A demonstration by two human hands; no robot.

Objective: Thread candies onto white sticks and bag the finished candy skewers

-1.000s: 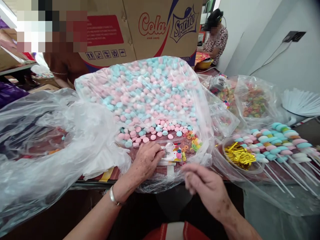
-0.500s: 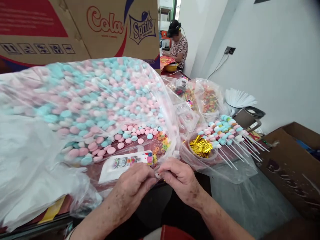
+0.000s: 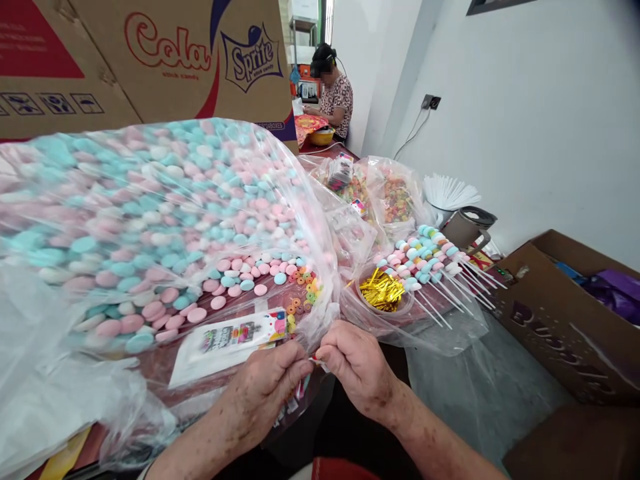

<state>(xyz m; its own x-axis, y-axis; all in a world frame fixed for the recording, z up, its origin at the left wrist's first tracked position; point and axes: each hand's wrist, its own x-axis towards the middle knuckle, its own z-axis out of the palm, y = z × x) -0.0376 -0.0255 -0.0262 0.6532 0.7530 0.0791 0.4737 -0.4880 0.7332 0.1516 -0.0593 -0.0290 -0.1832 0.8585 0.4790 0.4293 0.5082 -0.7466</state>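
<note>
My left hand [image 3: 273, 380] and my right hand [image 3: 357, 367] meet at the table's front edge, thumbs and fingers pinched. Between the fingertips shows a tiny red and white bit, too small to name. Just behind them lie a white printed packet stack [image 3: 227, 343] and several loop-shaped candies [image 3: 300, 293]. To their left spreads a large clear bag of pink, blue and white round candies [image 3: 165, 200], some spilling at its mouth. Right of my hands stands a bowl of gold twist ties [image 3: 383, 290], beside candy skewers [image 3: 427, 257] on white sticks.
A big cardboard box [image 3: 165, 67] rises behind the bag. Farther back are bags of coloured loops [image 3: 397, 197], white sticks [image 3: 450, 192] in a container and a mug [image 3: 470, 227]. An open box [image 3: 560, 327] stands right. Another person [image 3: 336, 100] sits beyond.
The view has swung slightly right, so the scene sits further left. My hands stay pinched close together, and a red and white bit now shows between the fingertips.
</note>
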